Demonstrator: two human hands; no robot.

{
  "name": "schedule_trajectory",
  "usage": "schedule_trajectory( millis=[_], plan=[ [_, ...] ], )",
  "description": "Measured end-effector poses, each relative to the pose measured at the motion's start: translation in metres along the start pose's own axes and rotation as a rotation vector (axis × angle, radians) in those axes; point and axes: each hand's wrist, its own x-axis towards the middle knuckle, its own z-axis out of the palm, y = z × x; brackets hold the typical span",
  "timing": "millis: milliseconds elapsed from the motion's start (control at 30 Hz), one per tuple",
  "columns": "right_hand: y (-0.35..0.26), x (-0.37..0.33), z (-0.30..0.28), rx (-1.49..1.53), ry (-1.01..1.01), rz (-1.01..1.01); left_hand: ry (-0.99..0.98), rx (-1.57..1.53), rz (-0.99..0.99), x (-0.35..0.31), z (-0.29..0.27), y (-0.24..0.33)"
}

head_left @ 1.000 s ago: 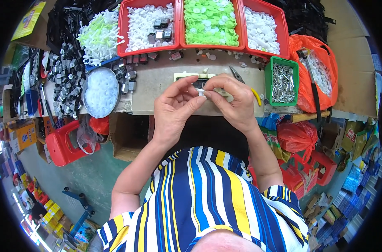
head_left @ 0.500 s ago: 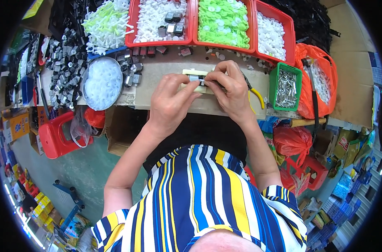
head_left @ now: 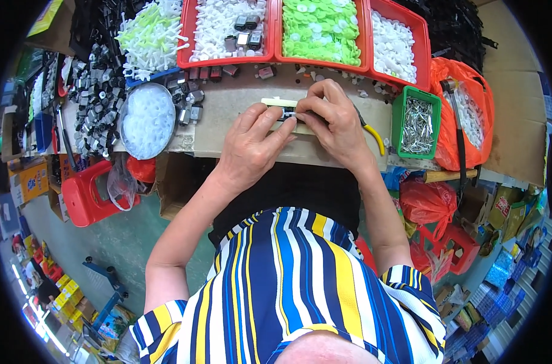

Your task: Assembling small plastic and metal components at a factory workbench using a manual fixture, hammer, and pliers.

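Note:
At the middle of the bench, a pale yellow fixture (head_left: 278,102) lies on the cardboard-covered top. A small silver-and-black part (head_left: 286,113), like a little motor, sits in it between my fingertips. My left hand (head_left: 252,142) is closed round its left side, thumb and forefinger pinching it and partly hiding it. From the right, my right hand (head_left: 338,121) pinches with thumb and forefinger at the part's right end; whatever tiny piece is between those fingers is too small to name. Just right of that hand, pliers with yellow handles (head_left: 373,138) lie partly covered by it.
Red trays (head_left: 275,59) of white and green plastic pieces line the back. A round dish (head_left: 147,121) of translucent pieces and a pile of small motors (head_left: 97,100) lie left. Rightward stand a green box (head_left: 435,121) of metal pins and an orange bag (head_left: 483,136). A hammer (head_left: 460,136) rests there.
Both hands stay at the fixture with small finger shifts. The left fingers have moved over the silver part, so less of it shows. The whole view has shifted slightly.

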Motion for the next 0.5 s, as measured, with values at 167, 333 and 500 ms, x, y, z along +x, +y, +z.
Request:
schedule_trajectory(
  millis=[167,333,500],
  plan=[
    [0.0020,0.0000,-0.0008,0.004,-0.007,-0.002,-0.003,-0.004,0.007,0.0012,0.0012,0.0008],
    [0.0003,-0.0002,-0.0023,-0.100,-0.035,-0.105,0.018,0.001,0.039,-0.0028,0.0033,0.0004],
    [0.0000,0.0022,0.0006,-0.139,-0.025,-0.112,0.032,0.004,0.041,-0.0028,0.0045,-0.0008]
  ],
)
